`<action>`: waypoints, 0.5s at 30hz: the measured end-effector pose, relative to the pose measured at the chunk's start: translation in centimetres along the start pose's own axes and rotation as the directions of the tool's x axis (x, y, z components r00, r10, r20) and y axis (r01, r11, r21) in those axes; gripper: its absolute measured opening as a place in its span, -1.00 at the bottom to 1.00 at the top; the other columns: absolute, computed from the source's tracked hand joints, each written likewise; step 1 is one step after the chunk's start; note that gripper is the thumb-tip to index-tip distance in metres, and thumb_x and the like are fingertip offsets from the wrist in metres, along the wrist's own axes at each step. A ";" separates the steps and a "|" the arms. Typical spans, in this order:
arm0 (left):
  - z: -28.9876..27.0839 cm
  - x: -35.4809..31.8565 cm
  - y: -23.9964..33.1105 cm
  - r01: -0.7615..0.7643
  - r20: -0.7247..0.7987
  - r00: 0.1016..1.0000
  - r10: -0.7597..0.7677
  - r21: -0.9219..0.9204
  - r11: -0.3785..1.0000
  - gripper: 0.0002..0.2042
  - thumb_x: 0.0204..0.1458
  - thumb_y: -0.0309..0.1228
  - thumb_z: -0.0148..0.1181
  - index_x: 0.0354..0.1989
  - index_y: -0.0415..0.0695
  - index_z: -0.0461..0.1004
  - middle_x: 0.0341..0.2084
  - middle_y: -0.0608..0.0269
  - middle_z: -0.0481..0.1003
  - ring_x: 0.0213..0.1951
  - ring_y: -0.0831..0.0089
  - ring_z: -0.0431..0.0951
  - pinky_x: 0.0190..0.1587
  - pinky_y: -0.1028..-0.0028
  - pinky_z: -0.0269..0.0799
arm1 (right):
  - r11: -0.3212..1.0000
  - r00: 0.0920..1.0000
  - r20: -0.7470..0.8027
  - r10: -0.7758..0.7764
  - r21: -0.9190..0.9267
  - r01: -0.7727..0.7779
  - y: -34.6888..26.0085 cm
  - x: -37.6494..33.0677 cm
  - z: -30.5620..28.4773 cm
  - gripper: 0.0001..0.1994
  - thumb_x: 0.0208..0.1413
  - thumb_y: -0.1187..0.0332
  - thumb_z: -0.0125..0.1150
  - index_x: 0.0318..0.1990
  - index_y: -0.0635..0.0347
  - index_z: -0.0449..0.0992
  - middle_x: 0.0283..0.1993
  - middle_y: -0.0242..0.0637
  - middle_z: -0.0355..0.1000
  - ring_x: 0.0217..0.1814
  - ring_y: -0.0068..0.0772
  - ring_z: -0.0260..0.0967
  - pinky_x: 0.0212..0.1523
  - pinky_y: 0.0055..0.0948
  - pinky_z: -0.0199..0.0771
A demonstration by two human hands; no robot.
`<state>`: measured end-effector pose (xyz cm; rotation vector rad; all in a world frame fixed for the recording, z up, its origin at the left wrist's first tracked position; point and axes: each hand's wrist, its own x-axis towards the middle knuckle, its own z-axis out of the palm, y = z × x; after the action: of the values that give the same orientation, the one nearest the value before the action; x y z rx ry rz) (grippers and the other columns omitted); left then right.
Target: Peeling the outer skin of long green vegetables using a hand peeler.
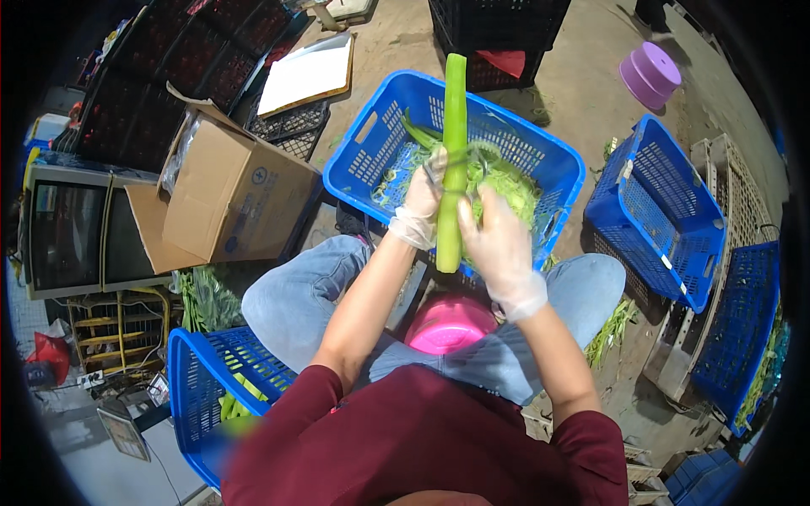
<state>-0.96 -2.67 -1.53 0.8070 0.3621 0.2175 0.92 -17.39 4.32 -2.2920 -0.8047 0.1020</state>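
A long, pale green celtuce stem (pixel 454 194), mostly peeled, stands lengthwise in front of me above the blue basket. My left hand (pixel 422 198), in a clear glove, is closed on its left side, with part of the fingers hidden behind it. My right hand (pixel 502 244), also gloved and smeared by motion, is closed on a thin metal peeler (pixel 481 158) that crosses the stem; its outline is blurred. Under both hands, the blue basket (pixel 346 169) holds a heap of green peelings (pixel 510 190).
Between my knees sits a pink basin (pixel 451 325). A cardboard box (pixel 245 198) stands left; another blue basket (pixel 190 396) with green stems is by my left hip. At right are a blue crate (pixel 675 244) and an upturned purple tub (pixel 650 74). Black crates (pixel 498 34) stand ahead.
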 end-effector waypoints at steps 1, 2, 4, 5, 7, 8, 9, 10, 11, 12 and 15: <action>-0.3 -0.1 0.1 0.037 0.024 0.999 -0.035 -0.065 0.997 -0.58 0.24 0.05 0.00 -0.10 -0.09 0.46 -0.34 0.36 0.51 -0.40 0.57 0.50 -0.30 0.54 0.48 | 1.000 0.998 0.055 0.030 -0.006 -0.030 -0.1 -1.3 -0.2 -0.71 0.21 0.17 0.13 -0.11 0.21 0.42 -0.31 0.07 0.47 -0.28 0.18 0.44 -0.30 -0.03 0.44; -0.5 0.5 0.3 0.101 -0.136 0.987 -0.087 0.098 0.990 -0.54 0.26 0.06 -0.04 -0.02 -0.12 0.44 -0.36 0.33 0.50 -0.43 0.57 0.49 -0.35 0.55 0.47 | 1.000 0.999 0.041 -0.004 0.000 0.004 0.0 -2.4 -0.5 -0.71 0.21 0.17 0.13 -0.11 0.21 0.42 -0.31 0.07 0.47 -0.28 0.18 0.44 -0.30 -0.03 0.44; -0.7 0.8 0.4 0.024 -0.129 0.992 -0.014 0.074 0.997 -0.54 0.28 0.06 -0.08 -0.02 -0.13 0.42 -0.38 0.31 0.49 -0.47 0.56 0.48 -0.40 0.54 0.46 | 0.990 0.981 0.174 0.088 0.090 -0.104 0.4 -3.4 -1.4 -0.67 0.22 0.09 0.08 -0.13 0.19 0.43 -0.29 0.05 0.48 -0.32 0.15 0.48 -0.35 0.02 0.46; -0.7 0.9 0.4 -0.033 -0.134 0.990 0.039 0.045 0.998 -0.53 0.30 0.05 -0.13 -0.02 -0.14 0.40 -0.39 0.29 0.48 -0.52 0.56 0.47 -0.44 0.53 0.46 | 0.991 0.986 0.157 0.057 0.113 -0.075 0.7 -3.1 -1.7 -0.67 0.22 0.09 0.08 -0.13 0.19 0.43 -0.29 0.05 0.48 -0.32 0.15 0.48 -0.35 0.02 0.46; -0.5 0.8 0.6 0.019 -0.084 0.996 -0.025 -0.076 0.997 -0.46 0.26 0.11 -0.10 0.05 -0.15 0.40 -0.42 0.30 0.46 -0.52 0.57 0.46 -0.44 0.53 0.46 | 0.988 0.998 -0.056 0.017 0.155 -0.008 1.7 -0.5 -2.0 -0.68 0.20 0.10 0.09 -0.15 0.20 0.45 -0.31 0.05 0.49 -0.32 0.13 0.48 -0.35 -0.01 0.46; -0.3 0.6 0.7 0.063 -0.051 0.997 -0.064 -0.038 0.997 -0.43 0.24 0.13 -0.08 0.10 -0.16 0.38 -0.43 0.31 0.44 -0.51 0.57 0.46 -0.43 0.53 0.45 | 0.987 0.995 -0.099 -0.007 0.157 0.023 2.1 1.5 -1.8 -0.69 0.20 0.11 0.09 -0.18 0.21 0.45 -0.35 0.04 0.49 -0.32 0.15 0.48 -0.33 0.00 0.46; -0.2 0.4 0.8 0.113 -0.047 0.993 -0.112 0.012 0.994 -0.39 0.22 0.16 -0.06 0.15 -0.16 0.36 -0.45 0.33 0.41 -0.50 0.57 0.46 -0.41 0.52 0.45 | 0.994 0.997 -0.079 -0.004 0.106 0.013 2.5 3.6 -1.6 -0.68 0.21 0.10 0.08 -0.20 0.22 0.44 -0.34 0.06 0.49 -0.30 0.17 0.47 -0.31 0.01 0.46; 0.1 0.1 0.7 0.074 0.002 0.997 -0.074 0.095 0.993 -0.36 0.18 0.19 -0.02 0.15 -0.16 0.36 -0.47 0.35 0.38 -0.50 0.57 0.44 -0.39 0.51 0.44 | 0.996 0.994 -0.099 -0.043 0.074 0.050 2.9 5.7 -1.5 -0.67 0.22 0.09 0.07 -0.23 0.23 0.43 -0.33 0.08 0.49 -0.29 0.19 0.47 -0.28 0.02 0.46; 0.4 0.0 0.6 0.093 0.011 0.995 -0.095 0.104 0.990 -0.36 0.18 0.19 -0.02 0.15 -0.16 0.36 -0.47 0.35 0.38 -0.50 0.57 0.44 -0.39 0.51 0.44 | 0.999 0.993 -0.118 -0.029 0.041 0.034 3.0 7.7 -1.5 -0.65 0.22 0.08 0.05 -0.24 0.25 0.42 -0.33 0.09 0.49 -0.28 0.21 0.46 -0.26 0.03 0.46; 0.6 -0.2 0.4 0.096 0.046 0.994 -0.100 0.084 0.992 -0.37 0.18 0.18 -0.01 0.15 -0.16 0.35 -0.47 0.36 0.36 -0.51 0.57 0.42 -0.39 0.51 0.43 | 0.999 0.989 -0.148 -0.027 0.014 0.029 3.0 9.4 -1.4 -0.64 0.23 0.06 0.03 -0.26 0.26 0.41 -0.32 0.11 0.48 -0.27 0.23 0.45 -0.24 0.05 0.46; 0.8 -0.4 -0.1 0.089 0.104 0.990 -0.094 0.057 0.994 -0.37 0.19 0.16 0.01 0.18 -0.16 0.33 -0.47 0.36 0.35 -0.51 0.56 0.40 -0.40 0.52 0.41 | 0.999 0.992 -0.128 0.015 -0.041 -0.021 3.1 12.6 -2.0 -0.59 0.24 0.03 -0.02 -0.24 0.29 0.42 -0.30 0.17 0.50 -0.19 0.25 0.46 -0.16 0.08 0.45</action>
<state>-1.00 -3.35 -1.00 0.8478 0.3044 0.0791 13.27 -13.03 5.69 -2.3199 -0.7268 -0.0535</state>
